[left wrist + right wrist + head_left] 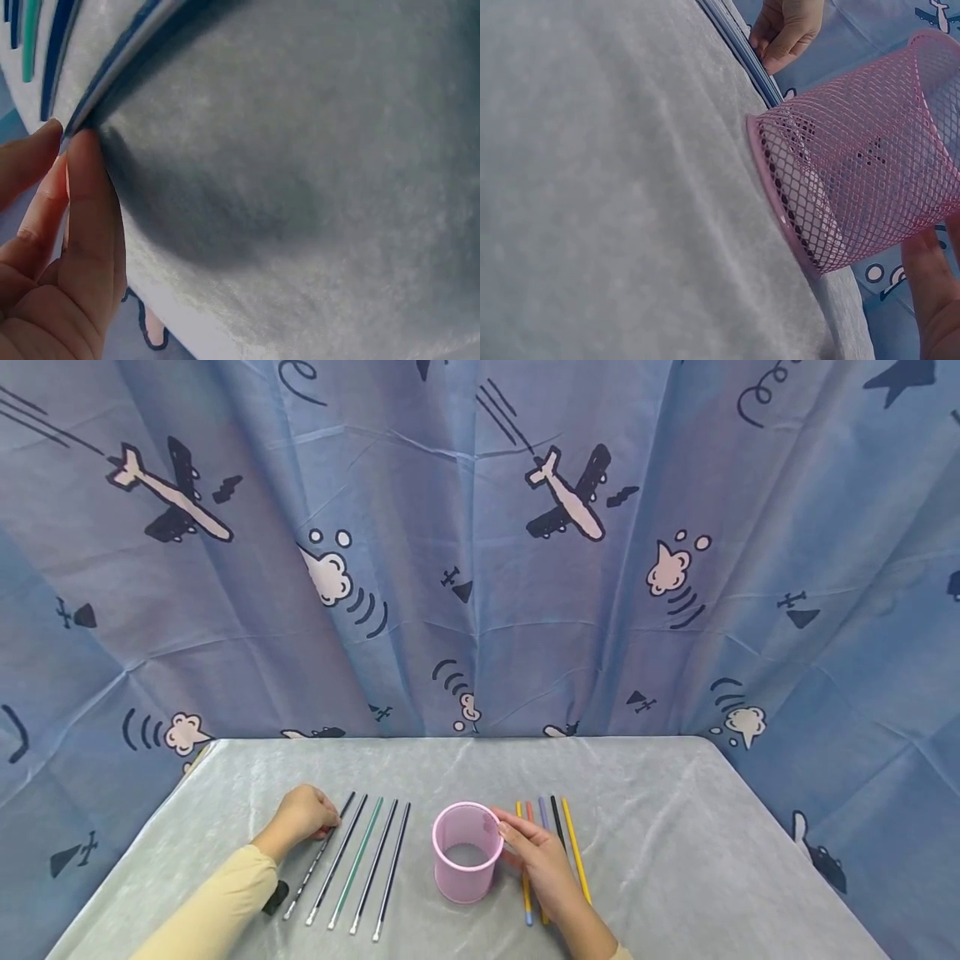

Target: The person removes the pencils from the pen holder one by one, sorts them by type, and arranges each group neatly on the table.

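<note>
My left hand point(302, 814) pinches the far end of the leftmost pencil point(309, 870), a dark patterned one, between thumb and fingertips. In the left wrist view, that pencil point(120, 64) slants up from the fingertips. Beside it lie several dark pencils point(371, 868) and a green pencil point(356, 864), roughly parallel. A pink mesh pen holder point(463, 887) stands upright mid-table, nothing visible inside it. My right hand point(543, 864) holds its right side near the rim. The right wrist view shows the pen holder's mesh wall point(855, 165) with fingers point(928, 277) against it.
Right of the pen holder lie several coloured pens or pencils, including a yellow one point(576, 852) and a black one point(557, 818), partly hidden by the right hand. A small black object point(276, 898) sits by the left sleeve. A patterned blue curtain point(420, 568) hangs behind the grey-covered table point(675, 827).
</note>
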The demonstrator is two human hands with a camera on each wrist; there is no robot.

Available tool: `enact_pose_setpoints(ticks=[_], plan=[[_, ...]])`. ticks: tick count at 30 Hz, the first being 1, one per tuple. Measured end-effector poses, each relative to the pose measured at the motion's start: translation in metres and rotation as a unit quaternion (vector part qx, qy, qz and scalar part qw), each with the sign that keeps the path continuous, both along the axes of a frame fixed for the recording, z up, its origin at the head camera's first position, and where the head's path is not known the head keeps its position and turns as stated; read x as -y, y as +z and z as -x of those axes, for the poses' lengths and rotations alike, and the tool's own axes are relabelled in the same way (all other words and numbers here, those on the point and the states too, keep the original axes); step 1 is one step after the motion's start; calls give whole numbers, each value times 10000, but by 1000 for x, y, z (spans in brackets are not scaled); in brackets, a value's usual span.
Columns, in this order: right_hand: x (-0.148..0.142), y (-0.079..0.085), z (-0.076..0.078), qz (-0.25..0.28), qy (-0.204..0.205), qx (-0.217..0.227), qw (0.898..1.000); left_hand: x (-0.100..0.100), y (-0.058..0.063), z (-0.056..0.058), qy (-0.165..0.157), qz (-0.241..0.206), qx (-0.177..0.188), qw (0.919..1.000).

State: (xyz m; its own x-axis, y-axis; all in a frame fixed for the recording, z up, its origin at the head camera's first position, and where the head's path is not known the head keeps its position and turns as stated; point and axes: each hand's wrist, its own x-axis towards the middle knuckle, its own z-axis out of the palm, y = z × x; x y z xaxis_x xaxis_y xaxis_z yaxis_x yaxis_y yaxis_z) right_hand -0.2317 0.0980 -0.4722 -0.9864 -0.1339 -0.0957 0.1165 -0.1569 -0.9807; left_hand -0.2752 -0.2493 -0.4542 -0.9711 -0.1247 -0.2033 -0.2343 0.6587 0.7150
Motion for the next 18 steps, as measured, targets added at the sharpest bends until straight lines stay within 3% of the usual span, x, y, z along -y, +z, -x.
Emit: enact_pose_setpoints(ticks=[5,10,18], plan=[[-1,0,-1,-64,1,-25,10000,1,7,-3,30,-170,-149,9997],[-4,1,0,-91,-12,-33,10000,3,16,-4,149,-805,-337,9961],[0,-2,0,-127,9,35,9999,19,15,-8,149,-1359,-480,9894]])
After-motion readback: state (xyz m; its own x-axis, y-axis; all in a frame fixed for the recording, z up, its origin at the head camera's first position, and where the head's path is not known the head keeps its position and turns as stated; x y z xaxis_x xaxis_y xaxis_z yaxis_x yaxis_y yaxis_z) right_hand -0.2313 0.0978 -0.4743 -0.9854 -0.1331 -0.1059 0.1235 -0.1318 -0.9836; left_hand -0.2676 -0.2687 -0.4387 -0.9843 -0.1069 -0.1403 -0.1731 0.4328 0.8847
